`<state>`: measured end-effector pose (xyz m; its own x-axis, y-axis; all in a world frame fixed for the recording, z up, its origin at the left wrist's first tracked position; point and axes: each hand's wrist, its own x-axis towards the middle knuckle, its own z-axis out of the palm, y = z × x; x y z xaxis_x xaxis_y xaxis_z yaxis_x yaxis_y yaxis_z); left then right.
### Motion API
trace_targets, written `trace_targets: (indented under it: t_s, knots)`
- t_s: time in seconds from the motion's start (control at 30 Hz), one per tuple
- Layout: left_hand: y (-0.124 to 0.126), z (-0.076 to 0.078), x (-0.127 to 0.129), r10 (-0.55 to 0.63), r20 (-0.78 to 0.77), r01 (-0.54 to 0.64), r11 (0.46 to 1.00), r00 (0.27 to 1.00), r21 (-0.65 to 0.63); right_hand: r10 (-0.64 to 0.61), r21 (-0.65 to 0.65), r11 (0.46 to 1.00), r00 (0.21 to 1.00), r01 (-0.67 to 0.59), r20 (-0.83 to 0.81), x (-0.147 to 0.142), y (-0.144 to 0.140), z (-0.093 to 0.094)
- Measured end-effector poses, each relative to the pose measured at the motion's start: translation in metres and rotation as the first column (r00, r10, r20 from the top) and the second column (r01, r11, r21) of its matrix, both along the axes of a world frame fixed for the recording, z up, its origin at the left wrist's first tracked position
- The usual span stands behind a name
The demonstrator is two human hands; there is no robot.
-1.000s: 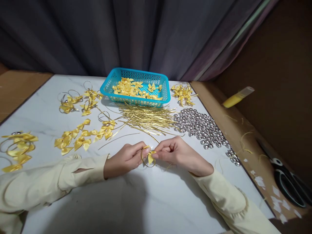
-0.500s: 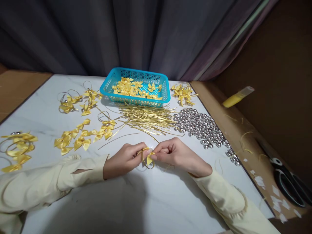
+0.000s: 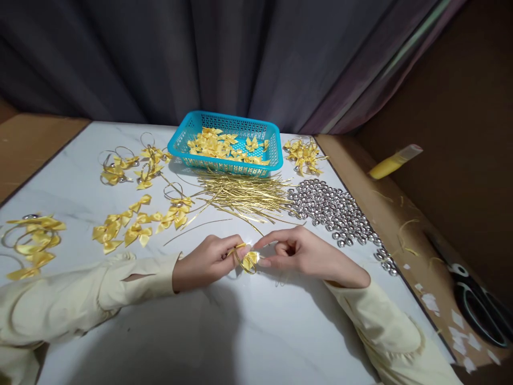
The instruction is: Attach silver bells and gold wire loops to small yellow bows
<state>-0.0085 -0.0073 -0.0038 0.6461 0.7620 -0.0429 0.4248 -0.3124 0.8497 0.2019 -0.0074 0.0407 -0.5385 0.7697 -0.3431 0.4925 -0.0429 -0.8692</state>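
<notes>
Both hands pinch the bow (image 3: pixel 250 260) below the basket (image 3: pixel 224 143) — left hand (image 3: pixel 208 260), right hand (image 3: pixel 298 254) — keep the loop taut.

one basket (image 3: pixel 271 156), one scissors (image 3: pixel 476 305), two hands (image 3: pixel 208 261)

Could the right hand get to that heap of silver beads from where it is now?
Probably yes. The silver beads lie uncovered on the table just beyond the right hand, nothing between; but its fingertips are pinching the yellow bow with the left hand.

White table (image 3: pixel 256 331), blue basket (image 3: pixel 224 166), gold wires (image 3: pixel 240 195), silver beads (image 3: pixel 336 211), yellow bows (image 3: pixel 128 227)
</notes>
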Motion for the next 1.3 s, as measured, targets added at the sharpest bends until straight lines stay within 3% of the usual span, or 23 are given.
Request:
trace_targets:
  t_s: [0.13, 0.23, 0.6, 0.87, 0.97, 1.13, 1.3]
  knots:
    - [0.000, -0.001, 0.001, -0.008, 0.001, 0.008, 1.000, 1.000, 0.006, 0.055, 0.308, 0.949, 0.997, -0.071, 0.060, -0.002, -0.003, -0.007]
    - [0.000, -0.002, 0.001, -0.020, -0.003, 0.020, 1.000, 1.000, 0.023, 0.111, 0.434, 0.894, 0.993, -0.113, 0.031, -0.003, -0.004, -0.011]
    - [-0.002, -0.002, -0.001, -0.194, -0.011, 0.194, 0.977, 0.981, 0.089, 0.137, 0.388, 0.912, 0.990, -0.135, 0.023, -0.007, -0.007, -0.014]
    - [-0.001, -0.003, -0.004, -0.355, 0.084, 0.344, 0.931, 0.931, 0.121, 0.225, 0.563, 0.771, 0.954, -0.299, 0.199, -0.010, -0.012, -0.021]
    - [-0.002, -0.002, -0.004, -0.364, 0.102, 0.351, 0.927, 0.926, 0.130, 0.235, 0.508, 0.815, 0.961, -0.278, 0.147, -0.010, -0.012, -0.019]
    - [0.000, 0.000, -0.003, -0.274, 0.096, 0.263, 0.958, 0.957, 0.114, 0.253, 0.262, 0.933, 0.967, -0.248, 0.014, -0.008, -0.005, -0.011]
    - [0.003, 0.000, -0.002, -0.259, 0.127, 0.250, 0.965, 0.958, 0.080, 0.287, 0.008, 0.958, 0.953, -0.288, -0.096, -0.003, -0.001, -0.006]
